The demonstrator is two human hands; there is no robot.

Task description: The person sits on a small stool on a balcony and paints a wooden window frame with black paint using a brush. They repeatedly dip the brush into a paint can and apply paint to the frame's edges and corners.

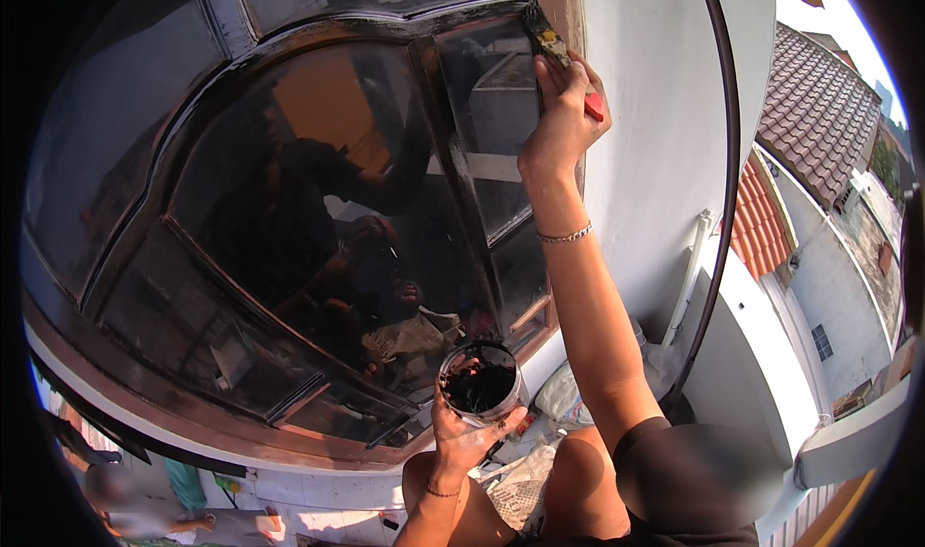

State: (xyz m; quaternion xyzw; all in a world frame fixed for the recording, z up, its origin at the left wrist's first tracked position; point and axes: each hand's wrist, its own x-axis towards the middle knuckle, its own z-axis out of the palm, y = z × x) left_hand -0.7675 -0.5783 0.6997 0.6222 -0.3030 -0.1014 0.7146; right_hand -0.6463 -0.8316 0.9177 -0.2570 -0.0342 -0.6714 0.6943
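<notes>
My right hand [567, 113] grips a paintbrush [553, 44] with a red handle end. Its dark bristles meet the wooden window frame [470, 21] near the upper right corner, beside the white wall. Below, my left hand [470, 431] holds a clear plastic tub [519, 395] from underneath and the side. Black paint [480, 388] lies in the tub and smears its inner wall. Much of the frame is dark and glossy, while the side strip [560, 5] and lower rail look brown. Dark window glass [303, 207] reflects a person.
A dark hose or cable [726, 99] hangs along the white wall [643, 113] at right. Plastic bags [567, 395] and a printed sack [524, 485] lie by my knees. A person [144, 511] sits on the tiled floor at lower left. Tiled roofs [820, 106] stand beyond.
</notes>
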